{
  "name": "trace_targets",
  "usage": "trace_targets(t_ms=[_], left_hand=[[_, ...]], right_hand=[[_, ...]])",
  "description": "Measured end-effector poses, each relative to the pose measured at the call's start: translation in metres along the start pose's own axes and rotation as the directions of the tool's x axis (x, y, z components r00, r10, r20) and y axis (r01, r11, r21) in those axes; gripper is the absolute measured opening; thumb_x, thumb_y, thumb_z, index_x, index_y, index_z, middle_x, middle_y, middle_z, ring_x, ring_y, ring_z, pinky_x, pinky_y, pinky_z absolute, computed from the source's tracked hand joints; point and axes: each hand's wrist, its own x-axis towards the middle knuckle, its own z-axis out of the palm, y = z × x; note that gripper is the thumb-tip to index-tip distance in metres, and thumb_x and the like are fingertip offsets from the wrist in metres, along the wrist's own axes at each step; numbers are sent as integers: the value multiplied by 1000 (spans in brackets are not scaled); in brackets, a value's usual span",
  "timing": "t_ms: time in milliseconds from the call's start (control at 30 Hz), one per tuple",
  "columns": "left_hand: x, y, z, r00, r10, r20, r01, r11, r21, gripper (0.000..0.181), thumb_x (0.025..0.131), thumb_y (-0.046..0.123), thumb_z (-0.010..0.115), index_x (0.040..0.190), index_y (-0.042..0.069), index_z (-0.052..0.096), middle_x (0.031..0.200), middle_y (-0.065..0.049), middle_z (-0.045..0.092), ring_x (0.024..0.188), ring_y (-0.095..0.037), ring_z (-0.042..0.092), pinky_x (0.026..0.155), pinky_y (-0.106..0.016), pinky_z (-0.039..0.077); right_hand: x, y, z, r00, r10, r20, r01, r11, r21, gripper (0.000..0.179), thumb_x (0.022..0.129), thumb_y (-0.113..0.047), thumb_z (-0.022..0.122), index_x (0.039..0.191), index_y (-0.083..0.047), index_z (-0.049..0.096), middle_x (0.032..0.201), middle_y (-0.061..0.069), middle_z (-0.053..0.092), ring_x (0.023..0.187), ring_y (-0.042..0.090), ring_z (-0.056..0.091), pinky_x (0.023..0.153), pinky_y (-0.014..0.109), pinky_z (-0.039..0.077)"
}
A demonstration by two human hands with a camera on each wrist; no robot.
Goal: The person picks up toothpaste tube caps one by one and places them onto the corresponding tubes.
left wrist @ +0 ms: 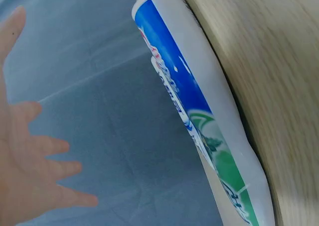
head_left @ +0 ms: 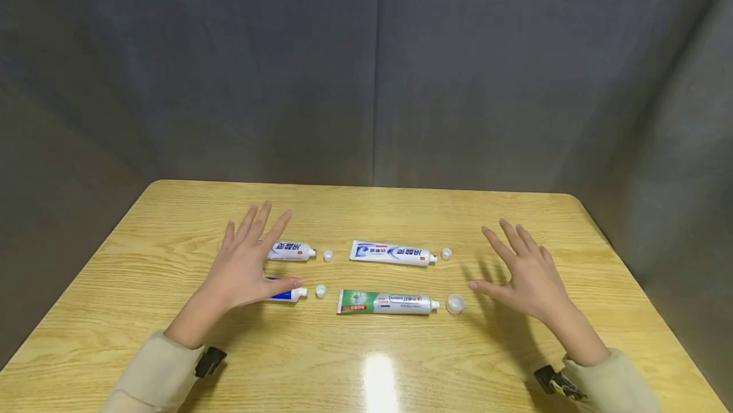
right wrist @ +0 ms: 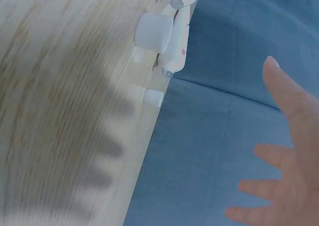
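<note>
My left hand, fingers spread, hovers over the two left toothpaste tubes and hides part of each. One is a white tube at the back; the other, a blue-and-white tube, lies nearer. My right hand is held over the table on the right, its fingers spread and nothing in them. Left of it lie a green-and-silver toothpaste tube and, behind that, a white-and-blue tube. All the nozzles are uncapped and point right. Beside them sit a large round cap and a small cap.
Two more small white caps, a back one and a front one, lie by the left tubes' nozzles. The wooden table has rounded far corners. A grey curtain hangs behind it and along its sides.
</note>
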Motion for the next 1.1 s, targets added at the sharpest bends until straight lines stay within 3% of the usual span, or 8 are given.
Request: trace_targets(t_ms=[167, 333, 533, 667, 733, 900, 1100], left_hand=[[1, 4, 1, 998, 60, -27, -61, 998, -36, 104, 67, 68, 62, 147, 20, 17, 148, -17, 16, 134, -38, 15, 100, -60, 15], [2, 8, 3, 991, 103, -82, -113, 986, -121, 103, 65, 64, 66, 145, 18, 23, 145, -12, 27, 129, -34, 27, 98, -55, 25], [2, 14, 2, 994, 96, -61, -109, 959, -263, 100, 66, 58, 71, 146, 23, 21, 136, -8, 38, 121, -30, 37, 89, -54, 35], [2, 17, 1, 994, 100, -50, -111, 922, -370, 97, 67, 50, 75, 145, 21, 25, 132, -7, 40, 118, -30, 39, 87, -54, 37], [3, 18, 3, 992, 113, -61, -128, 893, -431, 94, 67, 44, 77, 144, 18, 29, 131, -6, 42, 117, -28, 41, 87, -53, 38], [6, 19, 8, 981, 152, -119, -193, 823, -534, 87, 67, 31, 80, 140, 13, 36, 127, -5, 44, 113, -23, 44, 85, -48, 40], [10, 22, 16, 971, 177, -161, -239, 761, -603, 82, 67, 27, 81, 137, 11, 42, 123, -7, 48, 103, -21, 50, 79, -43, 45]], right_hand=[[-1, -2, -4, 1000, -29, -1, 29, 998, 50, 88, 69, -51, 73, 137, -8, 39, 133, 26, 40, 113, 48, 42, 81, 60, 38], [-2, -4, -6, 998, 4, 57, -12, 991, 134, 81, 70, -51, 72, 131, -4, 46, 128, 24, 47, 108, 45, 48, 76, 56, 43], [-3, -2, -7, 996, -2, 94, -21, 968, 248, 72, 71, -44, 74, 124, -1, 52, 109, 17, 60, 91, 33, 58, 70, 45, 47], [-3, 0, -5, 992, -28, 123, -10, 953, 303, 65, 70, -37, 77, 119, -1, 55, 90, 6, 61, 76, 19, 56, 59, 30, 44], [-3, 1, -3, 989, -45, 142, -5, 942, 335, 63, 69, -33, 78, 118, -1, 55, 86, 4, 59, 72, 16, 55, 56, 26, 42], [-4, 5, 1, 975, -75, 209, -23, 902, 431, 61, 70, -26, 79, 119, -2, 53, 85, 4, 57, 72, 16, 55, 56, 25, 43], [-6, 10, 10, 951, -117, 287, -60, 840, 540, 62, 72, -26, 77, 120, 0, 50, 82, 5, 55, 68, 9, 53, 58, 26, 44]])
